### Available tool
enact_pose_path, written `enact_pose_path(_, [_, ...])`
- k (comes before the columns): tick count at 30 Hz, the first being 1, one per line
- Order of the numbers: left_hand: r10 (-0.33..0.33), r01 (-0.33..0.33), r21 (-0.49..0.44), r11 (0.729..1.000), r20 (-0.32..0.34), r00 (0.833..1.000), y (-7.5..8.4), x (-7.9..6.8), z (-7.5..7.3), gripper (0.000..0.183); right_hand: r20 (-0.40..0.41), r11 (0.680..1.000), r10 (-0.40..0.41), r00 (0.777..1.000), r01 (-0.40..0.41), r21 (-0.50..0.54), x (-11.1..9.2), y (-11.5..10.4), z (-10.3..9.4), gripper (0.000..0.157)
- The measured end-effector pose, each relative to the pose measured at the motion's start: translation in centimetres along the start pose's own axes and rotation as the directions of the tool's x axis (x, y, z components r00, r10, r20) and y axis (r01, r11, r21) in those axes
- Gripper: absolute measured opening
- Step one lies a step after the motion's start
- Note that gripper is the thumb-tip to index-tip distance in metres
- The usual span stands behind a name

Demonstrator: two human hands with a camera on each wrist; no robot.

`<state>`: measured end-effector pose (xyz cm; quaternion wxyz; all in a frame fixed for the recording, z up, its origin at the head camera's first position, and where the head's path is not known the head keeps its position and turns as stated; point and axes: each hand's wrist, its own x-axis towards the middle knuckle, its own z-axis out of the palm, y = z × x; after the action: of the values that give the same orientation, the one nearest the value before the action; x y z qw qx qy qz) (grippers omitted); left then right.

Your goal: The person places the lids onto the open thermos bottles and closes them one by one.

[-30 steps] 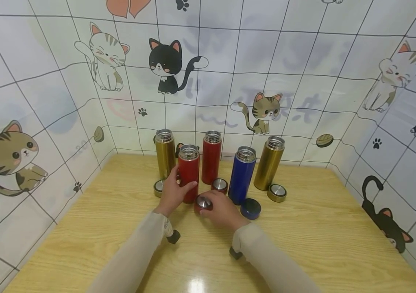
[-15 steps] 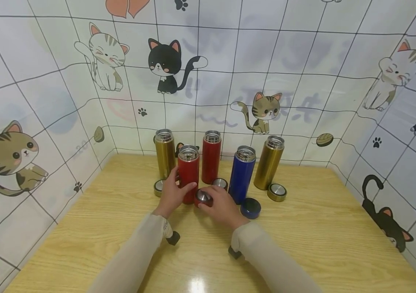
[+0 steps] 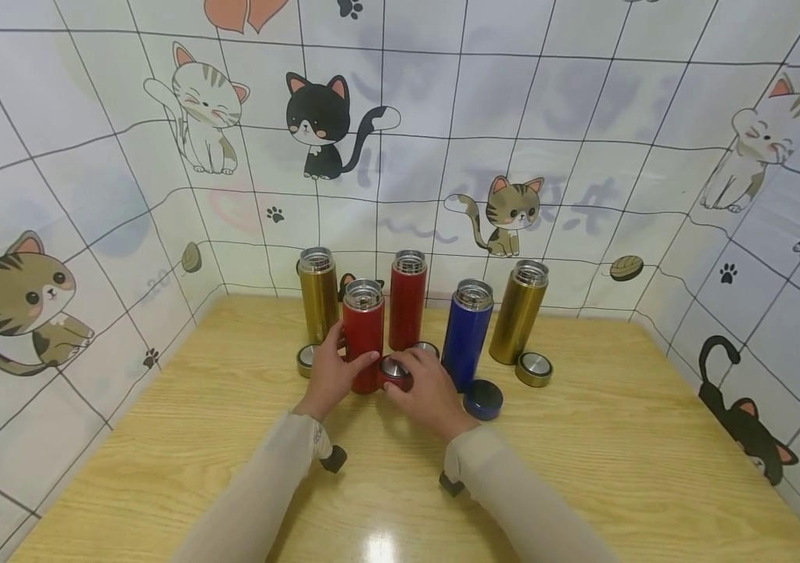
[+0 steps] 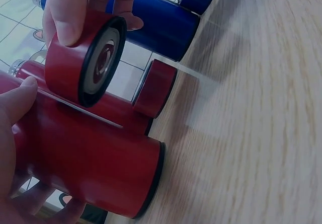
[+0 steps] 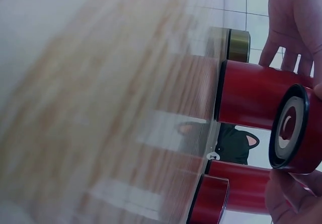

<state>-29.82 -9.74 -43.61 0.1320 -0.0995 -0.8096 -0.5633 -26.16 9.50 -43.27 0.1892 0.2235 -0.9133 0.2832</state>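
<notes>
My left hand (image 3: pixel 331 374) grips a red thermos bottle (image 3: pixel 364 336) by its side. The bottle stands upright on the table, its steel mouth uncovered. Just right of it, my right hand (image 3: pixel 431 393) pinches a red lid (image 3: pixel 394 375) with a steel top. In the left wrist view this lid (image 4: pixel 68 75) is clear of the table, its black-rimmed underside showing. Behind stands a second open red thermos (image 3: pixel 407 306). Another red lid (image 4: pixel 157 89) sits on the table by its base, partly hidden behind my right hand in the head view.
An open blue thermos (image 3: pixel 465 340) stands right of my right hand, its blue lid (image 3: pixel 482 399) in front. Two open gold thermoses (image 3: pixel 318 301) flank the group, each with a gold lid (image 3: pixel 533 369) nearby. A cat-patterned wall covering (image 3: pixel 407 195) closes off the back of the wooden table (image 3: pixel 582 453).
My right hand has raised the red lid from low beside the bottle's base to slightly higher along its side. The left hand keeps its grip in the same place.
</notes>
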Motion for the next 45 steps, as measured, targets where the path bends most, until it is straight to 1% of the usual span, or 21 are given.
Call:
enact_pose_path(6, [0.002, -0.002, -0.008, 1.000, 0.004, 1.000, 0.2, -0.1, 0.0, 0.077, -0.086, 0.999, -0.043, 0.995, 0.044, 0.006, 0.0, 0.3, 0.1, 0.042])
enact_pose_path(15, [-0.010, 0.010, -0.006, 1.000, 0.021, 1.000, 0.6, -0.2, -0.4, 0.079, -0.129, 0.998, -0.039, 0.991, 0.046, 0.048, 0.1, 0.3, 0.1, 0.045])
enact_pose_path(23, [-0.015, 0.015, 0.002, 1.000, 0.027, 1.000, 0.6, -0.3, -0.6, 0.079, -0.178, 0.994, -0.059, 0.982, 0.075, 0.083, 0.2, 0.1, -0.2, 0.045])
enact_pose_path(30, [-0.040, 0.040, 0.010, 0.999, 0.037, 0.999, 0.7, -0.4, -0.7, 0.078, -0.224, 0.990, -0.072, 0.972, 0.097, 0.105, 0.4, 0.0, -0.3, 0.045])
enact_pose_path(36, [-0.052, 0.052, 0.010, 0.999, 0.049, 0.997, 0.8, -0.4, -0.7, 0.077, -0.250, 0.980, -0.083, 0.965, 0.125, 0.155, 0.4, -0.2, -0.4, 0.046])
enact_pose_path(45, [-0.040, 0.040, 0.011, 0.999, 0.048, 0.998, 0.7, -0.4, -0.7, 0.075, -0.285, 0.972, -0.112, 0.952, 0.165, 0.169, 0.4, -0.7, -0.8, 0.051])
